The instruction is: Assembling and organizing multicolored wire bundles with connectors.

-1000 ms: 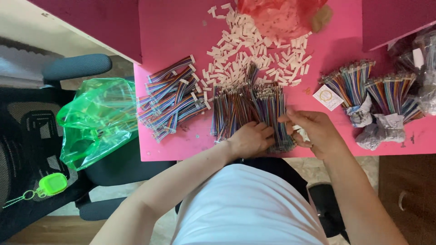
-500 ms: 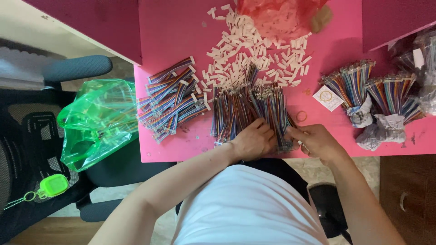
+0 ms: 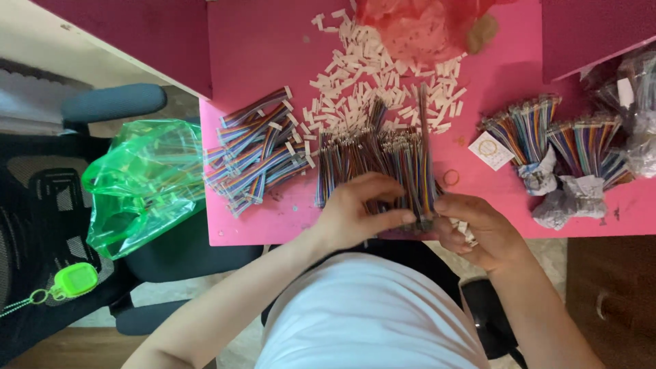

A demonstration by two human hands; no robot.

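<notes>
**Colour and Pattern Reference**

You work on a bright pink surface (image 3: 260,48). The wire bundle (image 3: 383,164) under your hands shows fine lengthwise stripes of red, orange, yellow, green, blue and purple. The loose wire pile (image 3: 256,154) repeats those rainbow stripes with white ends. The scattered connectors (image 3: 355,75) are white. The bag (image 3: 143,181) at your left is translucent green; the bag (image 3: 417,27) at top is translucent red-orange. Your shirt (image 3: 369,314) is plain white.

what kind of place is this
Probably a home or small-workshop bench for cable assembly: a pink table bears loose multicoloured ribbon wires, a heap of small white plastic connectors and wrapped wire bundles.
</notes>
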